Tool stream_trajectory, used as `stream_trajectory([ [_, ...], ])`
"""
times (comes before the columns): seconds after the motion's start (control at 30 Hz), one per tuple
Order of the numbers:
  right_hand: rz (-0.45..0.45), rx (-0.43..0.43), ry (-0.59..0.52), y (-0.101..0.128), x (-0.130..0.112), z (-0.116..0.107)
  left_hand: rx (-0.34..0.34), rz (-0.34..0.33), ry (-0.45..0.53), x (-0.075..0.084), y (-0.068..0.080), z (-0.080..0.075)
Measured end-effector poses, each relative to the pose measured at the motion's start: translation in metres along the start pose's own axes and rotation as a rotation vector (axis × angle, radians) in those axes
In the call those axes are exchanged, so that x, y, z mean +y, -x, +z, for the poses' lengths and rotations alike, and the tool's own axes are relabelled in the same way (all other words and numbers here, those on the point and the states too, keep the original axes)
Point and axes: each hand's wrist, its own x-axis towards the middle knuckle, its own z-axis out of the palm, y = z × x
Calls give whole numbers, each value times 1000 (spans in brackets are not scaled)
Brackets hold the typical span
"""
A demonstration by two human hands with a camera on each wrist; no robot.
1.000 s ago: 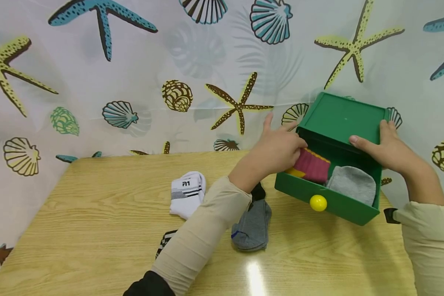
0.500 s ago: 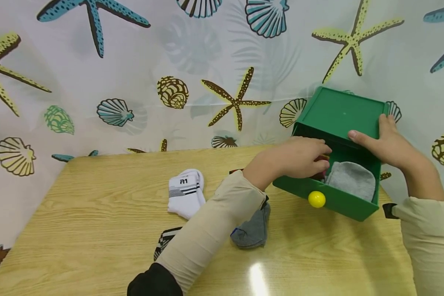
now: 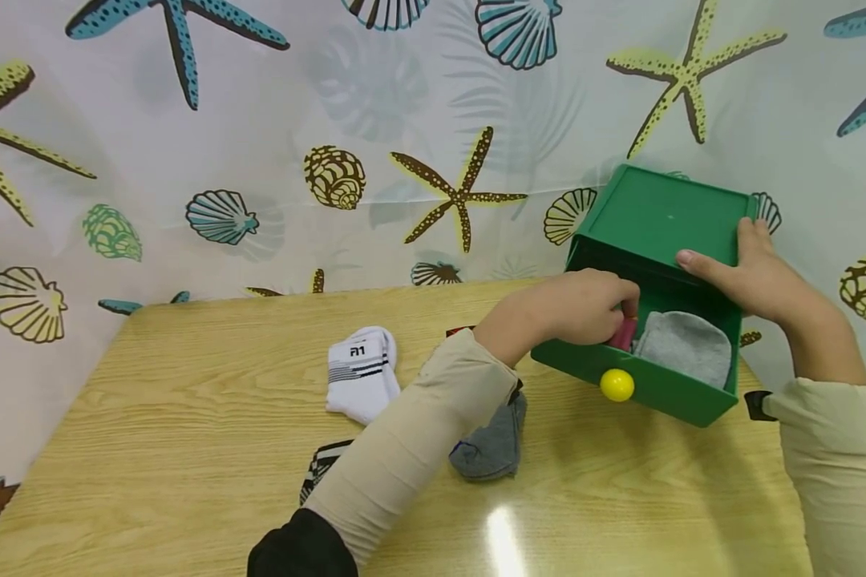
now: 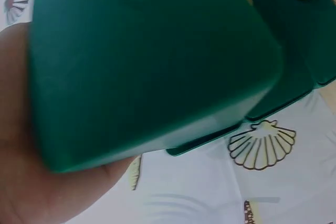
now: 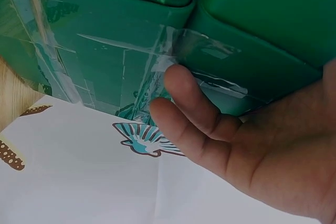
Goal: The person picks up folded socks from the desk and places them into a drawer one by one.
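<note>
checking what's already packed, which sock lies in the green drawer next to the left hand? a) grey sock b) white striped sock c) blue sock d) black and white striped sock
a: in the head view a grey sock lies inside the green drawer, right of the left hand, while the white striped sock lies out on the table.
</note>
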Motion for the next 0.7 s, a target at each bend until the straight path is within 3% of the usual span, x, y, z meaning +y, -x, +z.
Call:
stream_trajectory([
  [0.1,2,-4,-6,0,0,0,20,35,55,3,12,-2],
  [0.2,3,-7,-9,0,0,0,87,93,101,7,29,-2],
  [0.43,-2,-17,-6,1,-2,0,387,180,130,26,72,14],
  [0.5,-7,-16,-7,1,-1,0,475,145,113,33,80,23],
  [0.57,-9,-17,-7,1,0,-1,528,65,82,38,84,34],
  [0.7,-12,-19,-4,2,1,-1,526,-170,-12,43,85,59],
])
